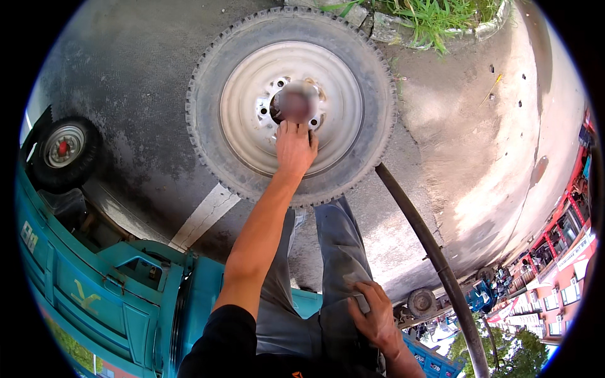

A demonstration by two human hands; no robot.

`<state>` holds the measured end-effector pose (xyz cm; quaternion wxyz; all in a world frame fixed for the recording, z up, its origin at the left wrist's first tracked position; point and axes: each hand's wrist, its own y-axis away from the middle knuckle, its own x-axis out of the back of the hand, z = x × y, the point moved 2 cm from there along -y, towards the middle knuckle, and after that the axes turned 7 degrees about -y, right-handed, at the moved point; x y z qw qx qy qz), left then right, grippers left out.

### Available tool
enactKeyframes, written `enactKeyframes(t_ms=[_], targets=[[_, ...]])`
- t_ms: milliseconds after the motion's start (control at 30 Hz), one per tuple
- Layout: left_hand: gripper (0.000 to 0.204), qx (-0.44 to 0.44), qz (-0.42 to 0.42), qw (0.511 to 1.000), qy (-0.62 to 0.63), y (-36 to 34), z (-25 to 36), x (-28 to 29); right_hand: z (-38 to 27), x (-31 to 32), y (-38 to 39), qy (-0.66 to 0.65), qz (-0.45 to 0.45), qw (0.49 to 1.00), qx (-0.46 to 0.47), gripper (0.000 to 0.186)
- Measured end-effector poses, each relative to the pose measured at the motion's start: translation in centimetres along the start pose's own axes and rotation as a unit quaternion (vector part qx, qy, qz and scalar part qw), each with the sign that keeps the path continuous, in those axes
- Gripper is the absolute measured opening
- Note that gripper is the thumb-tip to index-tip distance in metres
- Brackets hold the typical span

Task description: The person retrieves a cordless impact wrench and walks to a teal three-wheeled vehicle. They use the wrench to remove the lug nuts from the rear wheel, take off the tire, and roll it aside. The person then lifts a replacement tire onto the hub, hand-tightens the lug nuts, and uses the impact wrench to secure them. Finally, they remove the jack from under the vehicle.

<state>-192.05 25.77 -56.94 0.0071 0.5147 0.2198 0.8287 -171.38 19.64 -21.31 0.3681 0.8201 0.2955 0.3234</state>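
Note:
A large truck wheel [208, 126], with a knobby black tyre around a pale dusty steel rim [249, 148], stands before my legs. My left hand [295, 148] reaches down onto the rim's middle, its fingers bent together at the lower edge of the centre hole, close to a bolt hole. What the fingertips pinch there, if anything, is hidden. A blurred brownish round patch [297, 104] covers part of the centre. My right hand [375, 312] rests on my grey trousers [340, 252], its fingers loosely bent and apart, with nothing in them.
A long dark pole [435, 255] runs from the tyre's lower right toward me. On the left stands a teal truck [120, 290] with a smaller wheel [66, 148]. Grass [441, 22] grows behind a broken kerb. Machinery and another wheel [422, 302] are at the right.

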Motion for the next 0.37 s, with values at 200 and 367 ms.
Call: enactKeyframes(t_ms=[200,367], targets=[[0.075,-0.07,-0.071,0.995,-0.006,5.9,-1.0,-1.9,-1.1,12.8,-3.6,0.452,0.114,0.884,-0.01,0.067],[0.078,-0.072,-0.117,0.989,-0.056,5.8,-0.8,-2.2,6.3,15.5,-3.7,0.334,-0.078,0.832,-0.436,0.09]])
